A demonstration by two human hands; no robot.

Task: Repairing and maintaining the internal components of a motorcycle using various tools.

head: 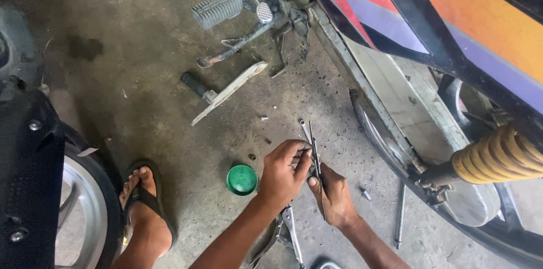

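Observation:
Both my hands meet over the concrete floor beside a motorcycle (407,31). My left hand (283,173) pinches the upper part of a thin dark metal tool with a small ring end (308,133). My right hand (335,195) grips the lower part of the same tool from the other side. The tool stands nearly upright between my fingers. What its lower end looks like is hidden by my hands.
A green round lid (242,179) lies left of my hands. Locking pliers (283,235) lie under my forearms; a long rod (400,215) lies to the right. A footrest bar (226,91), small bolts (264,117), another wheel (85,212) and my sandalled foot (146,207) surround me. A yellow shock spring (498,156) is at right.

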